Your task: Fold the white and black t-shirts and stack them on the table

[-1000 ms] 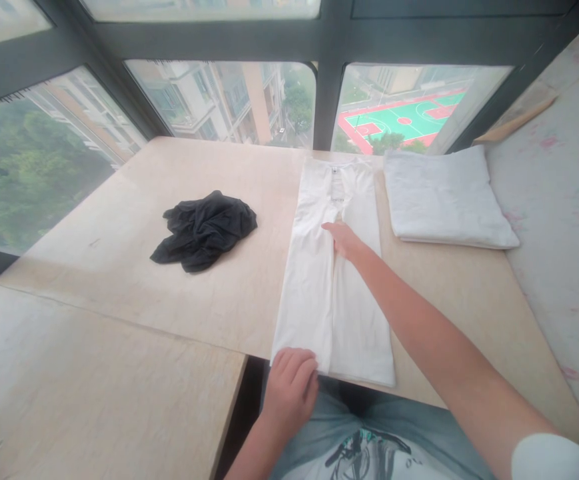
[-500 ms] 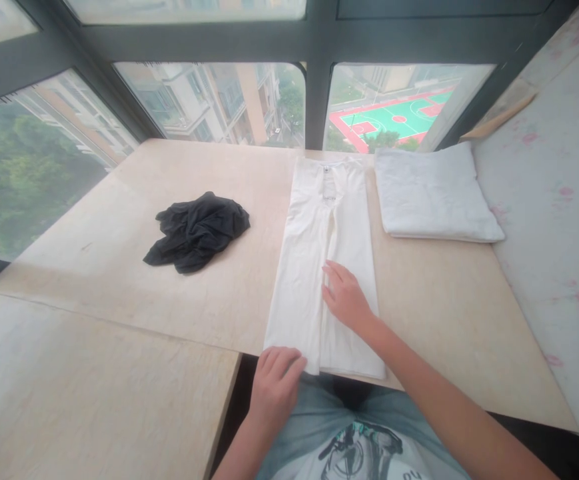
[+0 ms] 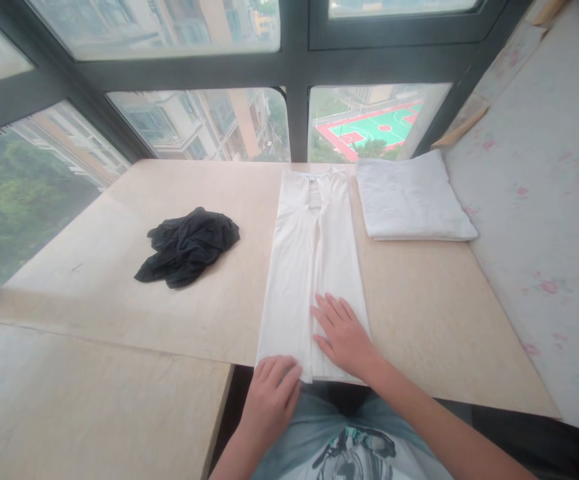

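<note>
A white shirt [image 3: 293,267] lies lengthwise on the table, its two sides folded in to meet along the middle, with its neck opening and label at the far end. My right hand [image 3: 345,337] rests flat on the near right half of the shirt, fingers spread. At the near left corner, the fingers of my left hand [image 3: 273,393] lie over the shirt's lower edge, slightly bent and not visibly pinching the cloth. To the left sits a crumpled black garment [image 3: 189,245], apart from both hands.
A folded white cloth [image 3: 414,200] lies at the back right of the table [image 3: 419,300], close to the flower-patterned wall [image 3: 544,220]. Dark-framed windows [image 3: 296,127] stand behind the table. A second tabletop [image 3: 94,407] adjoins at the near left.
My right hand has slid nearer along the shirt, and its fingers have spread flatter. My left hand stays at the near left corner. The camera view has shifted slightly.
</note>
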Tool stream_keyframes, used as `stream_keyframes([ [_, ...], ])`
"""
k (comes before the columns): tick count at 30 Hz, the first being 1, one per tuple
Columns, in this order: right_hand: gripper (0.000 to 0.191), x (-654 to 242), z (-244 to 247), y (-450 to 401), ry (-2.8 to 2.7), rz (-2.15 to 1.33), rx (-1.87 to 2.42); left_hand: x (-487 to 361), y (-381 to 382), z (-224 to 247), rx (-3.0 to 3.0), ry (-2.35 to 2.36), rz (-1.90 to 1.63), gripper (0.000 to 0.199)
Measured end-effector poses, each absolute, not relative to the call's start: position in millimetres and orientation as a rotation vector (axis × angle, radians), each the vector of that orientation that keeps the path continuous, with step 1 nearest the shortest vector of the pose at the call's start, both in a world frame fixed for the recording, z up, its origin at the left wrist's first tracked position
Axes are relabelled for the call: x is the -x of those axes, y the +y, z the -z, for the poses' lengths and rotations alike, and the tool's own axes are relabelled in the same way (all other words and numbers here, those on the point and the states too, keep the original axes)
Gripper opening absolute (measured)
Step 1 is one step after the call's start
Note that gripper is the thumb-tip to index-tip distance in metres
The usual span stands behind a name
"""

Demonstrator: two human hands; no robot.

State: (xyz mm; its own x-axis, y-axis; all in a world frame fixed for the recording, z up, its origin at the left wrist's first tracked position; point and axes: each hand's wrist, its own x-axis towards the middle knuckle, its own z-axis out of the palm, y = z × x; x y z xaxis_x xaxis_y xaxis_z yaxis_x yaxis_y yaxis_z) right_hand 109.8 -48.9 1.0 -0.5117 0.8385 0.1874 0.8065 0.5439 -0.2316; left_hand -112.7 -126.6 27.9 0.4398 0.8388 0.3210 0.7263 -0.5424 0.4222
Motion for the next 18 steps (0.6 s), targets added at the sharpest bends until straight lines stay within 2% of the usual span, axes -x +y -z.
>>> stream_keyframes([
  [5, 0.053, -126.4, -6.0, -59.1, -2.485, -0.192, 1.315, 101.6, -128.3, -39.1, -2.478, 1.248, -0.625, 0.014],
  [10, 0.052, -141.6, -6.4, -51.8, -2.392, -0.324, 1.273, 93.8, -128.1, -38.4, -2.432, 1.205, -0.662, 0.016],
  [13, 0.046, -143.9, -6.0, 2.3, -2.216, -0.383, 1.350, 92.4, -125.0, -33.9, -2.385, 1.228, -0.704, 0.019],
  [18, 0.047, -128.2, -9.3, 131.3, -2.119, -0.300, 1.597, 89.9, -118.9, -30.3, -2.327, 1.276, -0.715, 0.020],
])
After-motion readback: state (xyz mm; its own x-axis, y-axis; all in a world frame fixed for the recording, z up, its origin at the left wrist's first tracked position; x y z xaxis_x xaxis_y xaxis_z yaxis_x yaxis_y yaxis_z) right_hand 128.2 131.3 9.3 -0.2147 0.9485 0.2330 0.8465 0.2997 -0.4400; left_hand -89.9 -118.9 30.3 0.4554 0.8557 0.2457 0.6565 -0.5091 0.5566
